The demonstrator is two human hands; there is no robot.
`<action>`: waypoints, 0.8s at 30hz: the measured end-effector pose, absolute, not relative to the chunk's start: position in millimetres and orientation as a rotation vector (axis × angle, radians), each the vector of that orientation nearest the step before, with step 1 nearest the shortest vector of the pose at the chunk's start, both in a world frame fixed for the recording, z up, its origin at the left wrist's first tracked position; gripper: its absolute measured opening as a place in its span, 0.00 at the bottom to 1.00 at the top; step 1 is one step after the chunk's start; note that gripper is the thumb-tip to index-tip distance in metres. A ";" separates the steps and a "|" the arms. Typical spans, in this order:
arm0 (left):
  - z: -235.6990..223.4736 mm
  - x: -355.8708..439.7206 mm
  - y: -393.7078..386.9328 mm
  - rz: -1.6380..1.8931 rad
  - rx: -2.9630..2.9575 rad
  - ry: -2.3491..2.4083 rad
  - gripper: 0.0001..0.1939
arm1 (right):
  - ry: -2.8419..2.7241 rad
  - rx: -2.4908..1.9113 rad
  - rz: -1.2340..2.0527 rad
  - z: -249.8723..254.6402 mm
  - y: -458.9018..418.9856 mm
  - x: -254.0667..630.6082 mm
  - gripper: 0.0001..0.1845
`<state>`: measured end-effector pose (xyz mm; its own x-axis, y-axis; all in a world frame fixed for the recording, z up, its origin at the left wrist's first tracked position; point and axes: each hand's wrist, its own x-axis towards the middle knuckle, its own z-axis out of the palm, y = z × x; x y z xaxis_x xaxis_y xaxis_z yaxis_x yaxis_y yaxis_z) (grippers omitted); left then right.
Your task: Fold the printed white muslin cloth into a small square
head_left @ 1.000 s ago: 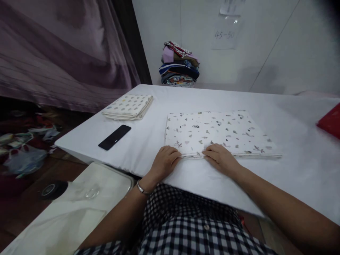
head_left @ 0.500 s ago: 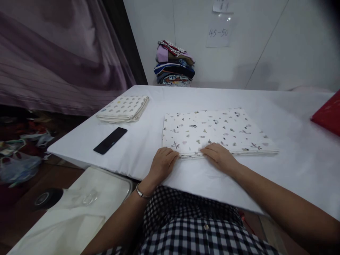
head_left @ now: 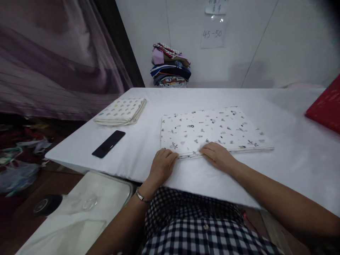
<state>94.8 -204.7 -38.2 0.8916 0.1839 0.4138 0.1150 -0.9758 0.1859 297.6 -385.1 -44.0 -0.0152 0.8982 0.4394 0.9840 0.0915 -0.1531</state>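
A folded white cloth (head_left: 207, 127) printed with small plants and shapes lies flat on the white-covered table (head_left: 143, 148). At its near left corner, my left hand (head_left: 163, 164) has its fingers over the edge and the thumb against the near fold. My right hand (head_left: 219, 156) pinches the same near edge, a short way to the right, with the thumb tucked partly out of sight. Both hands are closed on the layered edge. Beyond my right hand, the fold runs on to the cloth's right corner.
At the table's left side lie a second folded cloth (head_left: 120, 111) with grey motifs and a black phone (head_left: 108, 143). A red package (head_left: 325, 106) sits at the right edge. Stacked folded fabrics (head_left: 171, 67) stand behind the table by the wall. A whitish surface (head_left: 87, 205) is below left.
The view has shifted slightly, so most things sit a little to the left. Both hands stay on the cloth's near edge, with hardly any movement.
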 end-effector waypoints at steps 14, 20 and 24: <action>-34.8 96.5 -204.7 0.585 2.938 0.179 0.08 | -2.021 -1.838 -0.278 -43.0 -386.6 297.3 0.13; -33.9 96.5 -202.9 0.589 2.969 0.171 0.08 | -2.038 -1.858 -0.343 -43.3 -386.2 296.3 0.15; -33.6 97.3 -204.9 0.584 2.987 0.163 0.09 | -2.056 -1.843 -0.385 -43.8 -386.5 297.1 0.15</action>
<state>97.3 -204.9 -33.6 0.9209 0.1224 0.3700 0.0867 -0.9900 0.1116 297.1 -386.5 -43.8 -0.0911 0.8971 0.4323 0.9928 0.1159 -0.0314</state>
